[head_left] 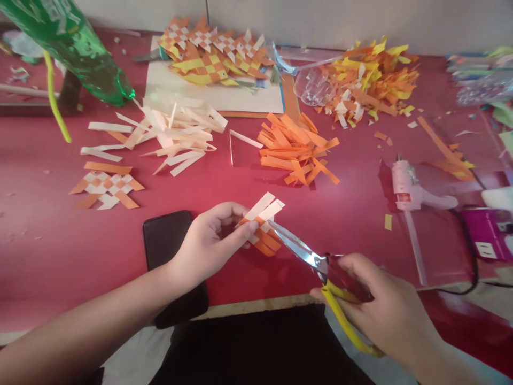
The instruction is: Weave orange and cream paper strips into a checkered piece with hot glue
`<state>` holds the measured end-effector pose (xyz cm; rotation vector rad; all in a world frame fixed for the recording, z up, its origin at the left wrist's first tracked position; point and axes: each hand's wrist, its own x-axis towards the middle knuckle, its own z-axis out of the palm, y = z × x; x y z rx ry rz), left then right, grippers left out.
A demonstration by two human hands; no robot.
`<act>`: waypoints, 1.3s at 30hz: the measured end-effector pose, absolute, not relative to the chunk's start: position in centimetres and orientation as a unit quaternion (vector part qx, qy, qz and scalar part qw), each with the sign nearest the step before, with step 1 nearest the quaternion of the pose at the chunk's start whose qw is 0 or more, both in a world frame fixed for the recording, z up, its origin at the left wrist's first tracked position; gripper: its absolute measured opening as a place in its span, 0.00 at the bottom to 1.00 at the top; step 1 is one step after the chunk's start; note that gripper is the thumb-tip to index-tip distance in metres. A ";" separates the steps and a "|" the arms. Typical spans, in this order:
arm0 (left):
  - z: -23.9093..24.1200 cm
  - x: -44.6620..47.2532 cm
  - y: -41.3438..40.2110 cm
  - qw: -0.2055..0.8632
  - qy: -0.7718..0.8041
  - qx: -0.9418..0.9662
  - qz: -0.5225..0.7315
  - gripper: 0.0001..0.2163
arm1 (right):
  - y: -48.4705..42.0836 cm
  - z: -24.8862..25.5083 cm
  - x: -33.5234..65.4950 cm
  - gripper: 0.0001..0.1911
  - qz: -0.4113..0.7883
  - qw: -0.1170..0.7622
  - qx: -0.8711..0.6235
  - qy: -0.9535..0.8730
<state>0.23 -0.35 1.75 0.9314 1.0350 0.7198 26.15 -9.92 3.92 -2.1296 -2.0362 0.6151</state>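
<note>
Pinched between the thumb and fingers of my left hand (218,240) is a woven paper piece (264,227) of orange and white strips, its loose ends fanning out up and down. My right hand (385,305) grips yellow-handled scissors (300,248). The blade tips touch or nearly touch the right edge of the woven piece; whether paper lies between them I cannot tell. Beyond my hands lie a pile of orange paper strips (294,147) and a pile of white strips (180,133). A woven paper fish shape (107,185) rests at the left.
A black phone (168,240) lies under my left forearm. At right are a pink glue gun (406,187) with its cord and a purple box (489,232). Along the back stand finished woven fish (212,56), orange and yellow scraps (372,75), and a green bottle (80,53).
</note>
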 end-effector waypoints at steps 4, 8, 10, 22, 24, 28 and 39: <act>1.7 0.2 -0.3 0.709 0.460 0.431 0.315 0.06 | -9.8 4.0 26.1 0.20 0.189 0.081 -0.708 -0.676; 2.0 0.2 -0.3 0.700 0.463 0.444 0.314 0.05 | -9.7 4.2 26.3 0.22 0.173 0.076 -0.701 -0.688; 2.1 0.2 -0.3 0.692 0.466 0.453 0.313 0.05 | -9.7 4.3 26.6 0.24 0.165 0.058 -0.699 -0.694; 1.9 0.0 -0.4 0.703 0.446 0.452 0.322 0.04 | -9.7 4.5 26.5 0.19 0.117 0.054 -0.691 -0.712; 1.9 0.1 -0.4 0.704 0.441 0.452 0.325 0.04 | -9.7 4.4 26.6 0.20 0.112 0.055 -0.690 -0.713; 2.2 0.2 -0.4 0.712 0.438 0.440 0.330 0.03 | -9.3 4.2 27.1 0.22 0.135 0.078 -0.676 -0.720; 2.2 -0.2 -0.1 0.755 0.440 0.368 0.317 0.07 | -8.9 4.2 26.6 0.22 0.502 0.065 -0.668 -0.545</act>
